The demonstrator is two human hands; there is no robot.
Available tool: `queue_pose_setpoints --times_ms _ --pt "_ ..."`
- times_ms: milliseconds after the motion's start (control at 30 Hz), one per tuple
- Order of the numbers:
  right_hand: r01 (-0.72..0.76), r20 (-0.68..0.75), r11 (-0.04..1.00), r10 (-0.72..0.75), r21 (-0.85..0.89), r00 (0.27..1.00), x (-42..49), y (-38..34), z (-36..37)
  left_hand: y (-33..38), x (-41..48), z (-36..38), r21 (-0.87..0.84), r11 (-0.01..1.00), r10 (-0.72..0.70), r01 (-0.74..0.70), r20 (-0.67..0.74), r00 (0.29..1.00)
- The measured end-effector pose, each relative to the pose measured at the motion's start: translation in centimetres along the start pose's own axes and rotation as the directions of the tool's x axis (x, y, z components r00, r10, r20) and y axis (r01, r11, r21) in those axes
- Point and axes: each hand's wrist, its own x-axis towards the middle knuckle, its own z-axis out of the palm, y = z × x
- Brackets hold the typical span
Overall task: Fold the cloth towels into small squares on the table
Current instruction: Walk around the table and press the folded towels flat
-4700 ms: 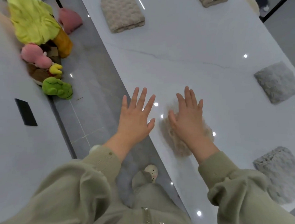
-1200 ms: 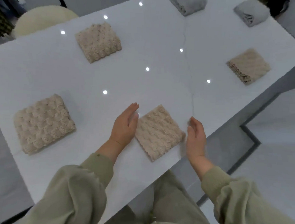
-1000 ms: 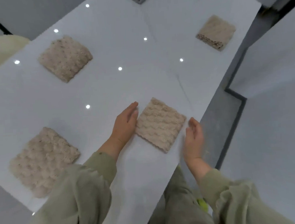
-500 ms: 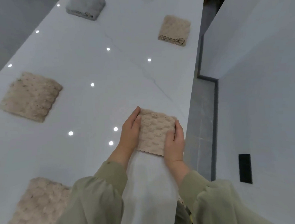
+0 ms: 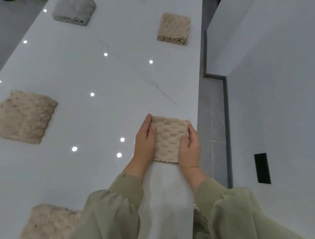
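Beige towel (image 5: pixel 169 140), folded into a small bumpy square with a scalloped hem, lies by the table's (image 5: pixel 97 76) right edge. The left hand (image 5: pixel 145 141) and right hand (image 5: pixel 189 147) press its sides, fingers straight, thumbs on top. Three other beige squares (image 5: pixel 174 28) and one grey square (image 5: pixel 74 11) are in full view.

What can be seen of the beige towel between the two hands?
The beige towel is a small folded square of bumpy plush cloth, its scalloped hem toward the person. It lies flat near the right edge of the white table. The left hand and right hand press its sides, thumbs on top.
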Motion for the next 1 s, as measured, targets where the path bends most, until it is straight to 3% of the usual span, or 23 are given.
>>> queue_pose_setpoints --times_ms 567,833,933,1000 --pt "-0.017 0.052 1.0 0.016 0.018 0.999 3.0 -0.5 -0.6 1.0 1.4 0.9 0.012 1.0 -0.027 0.026 0.029 0.999" --pt "-0.032 -0.017 0.999 0.032 0.031 0.999 2.7 -0.3 -0.4 0.6 1.3 0.9 0.094 0.996 0.009 -0.007 -0.013 1.0" --pt "-0.032 -0.01 0.999 0.031 -0.036 0.999 2.3 -0.3 -1.5 0.8 0.9 0.3 0.255 0.959 0.116 -0.121 0.036 0.993" --pt "-0.009 0.033 0.989 0.014 -0.147 0.999 1.8 -0.4 -2.5 1.2 0.6 0.1 0.466 0.846 0.234 -0.258 0.11 0.966"
